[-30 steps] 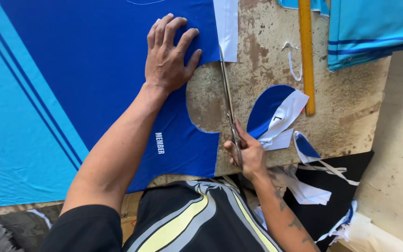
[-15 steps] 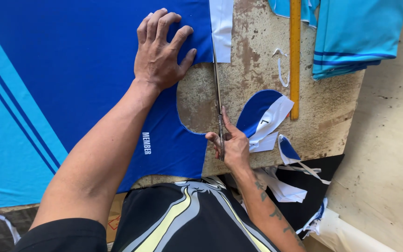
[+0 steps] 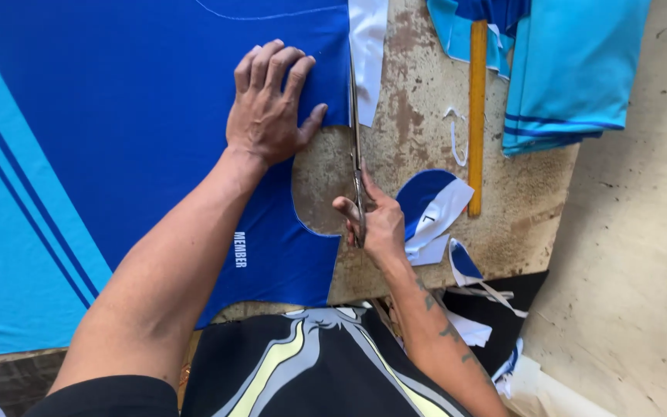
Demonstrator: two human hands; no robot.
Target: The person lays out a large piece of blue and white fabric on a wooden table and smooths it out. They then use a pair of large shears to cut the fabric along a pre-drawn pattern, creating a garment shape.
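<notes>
- Head view: dark blue fabric panel (image 3: 140, 139) lies flat on the worn worktable (image 3: 418, 131); its right edge runs just beside a white strip (image 3: 367, 54), and a curved notch is already cut into that edge lower down.
- Scissors (image 3: 356, 139) lie along that right edge, blades pointing away from the person, tips at the seam between blue and white.
- Right hand (image 3: 376, 224) is closed around the scissor handles, resting on the table near the notch.
- Left hand (image 3: 268, 108) holds nothing; it is spread flat, palm down, on the panel just left of the blades, likely keeping the cloth taut and still along the cut line.
- Lighter blue fabric with 2 dark stripes (image 3: 9, 232) adjoins the panel at left.
- Right of the scissors: blue-and-white offcuts (image 3: 430, 205), a yellow ruler (image 3: 477, 116) lying lengthwise, and folded light blue fabric (image 3: 573, 69) at the table's far corner, apart from the cutting.
</notes>
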